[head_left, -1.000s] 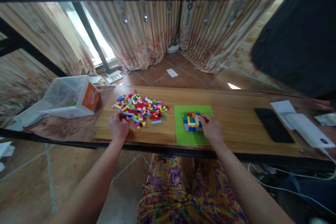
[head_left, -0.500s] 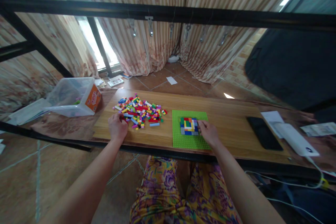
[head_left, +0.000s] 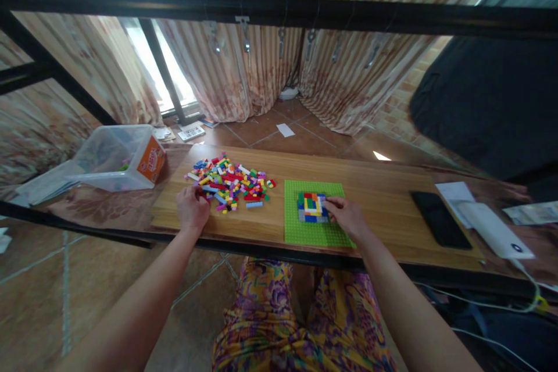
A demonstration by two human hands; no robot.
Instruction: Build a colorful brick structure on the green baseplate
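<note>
My left hand (head_left: 192,209) rests at the left edge of a heap of colourful building bricks (head_left: 238,183). Its fingers are curled closed, and whatever they grip is hidden. To the right lies a green studded baseplate (head_left: 294,229), bearing a low square build of bricks (head_left: 311,208) in blue, white, yellow, green, red and grey. My right hand (head_left: 347,218) reaches over the plate from the right, its fingers pinched together at the build's right edge. Anything between those fingertips is too small to make out. A light blue brick (head_left: 254,205) lies just in front of the heap.
At the left stands a clear plastic box (head_left: 113,168) with an orange label. A black phone (head_left: 440,220) and a white power bank (head_left: 494,231) with a cable lie at the right. A black metal bar (head_left: 279,9) with hanging clips crosses above the wooden board (head_left: 383,192).
My right fingertips have shifted slightly left, onto the build's right edge. My left hand stays closed at the heap's edge. The whole view has tilted a little.
</note>
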